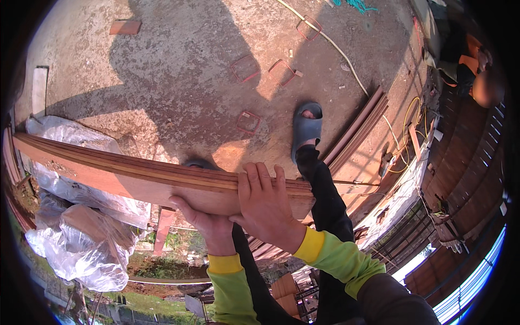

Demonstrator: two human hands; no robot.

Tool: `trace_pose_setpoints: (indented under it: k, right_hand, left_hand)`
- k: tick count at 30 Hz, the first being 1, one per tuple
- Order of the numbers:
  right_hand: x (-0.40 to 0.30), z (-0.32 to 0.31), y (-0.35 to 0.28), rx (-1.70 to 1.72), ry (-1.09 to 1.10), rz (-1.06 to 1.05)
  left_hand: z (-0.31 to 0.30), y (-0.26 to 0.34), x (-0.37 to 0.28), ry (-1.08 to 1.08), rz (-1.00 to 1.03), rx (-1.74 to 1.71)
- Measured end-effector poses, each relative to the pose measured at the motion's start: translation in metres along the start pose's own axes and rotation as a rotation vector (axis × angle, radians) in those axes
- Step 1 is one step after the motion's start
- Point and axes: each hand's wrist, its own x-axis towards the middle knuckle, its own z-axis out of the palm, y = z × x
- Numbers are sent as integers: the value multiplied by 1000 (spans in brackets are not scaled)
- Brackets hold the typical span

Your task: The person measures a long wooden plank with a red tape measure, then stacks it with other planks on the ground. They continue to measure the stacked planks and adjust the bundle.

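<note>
A bundle of long, thin wooden boards (pixel 122 178) lies across the view, held on edge from the far left to just in front of my right leg. My left hand (pixel 207 223) supports the bundle from its near side and underneath, thumb against the broad face. Over the top edges, close to the right end, my right hand (pixel 266 203) is curled with its fingers on the far side. Some dirt clings to the face of the nearest board towards the left. The fingers of my left hand are hidden under the wood.
Another stack of boards (pixel 357 128) lies on the concrete floor (pixel 183 73) to the right. Clear plastic sheeting (pixel 89 243) covers something at the left. Several red strap loops (pixel 248 122) and a pale hose (pixel 341 53) lie on the floor. A person (pixel 471 69) is at the far right.
</note>
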Motion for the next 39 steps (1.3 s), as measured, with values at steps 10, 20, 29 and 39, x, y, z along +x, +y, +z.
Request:
trace_pose_setpoints:
  k: [10, 20, 29, 39]
  right_hand:
    - [-12, 13, -2, -77, 130, 83]
    - [-30, -17, 23, 2, -47, 41]
    - [55, -15, 75, 689, -718, -51]
    - [31, -10, 98, 626, -665, -91]
  left_hand:
    - [18, -1, -2, 75, 6, 23]
    - [20, 2, -5, 78, 31, 28]
    - [17, 1, -7, 48, 62, 20]
    - [10, 3, 0, 31, 51, -96]
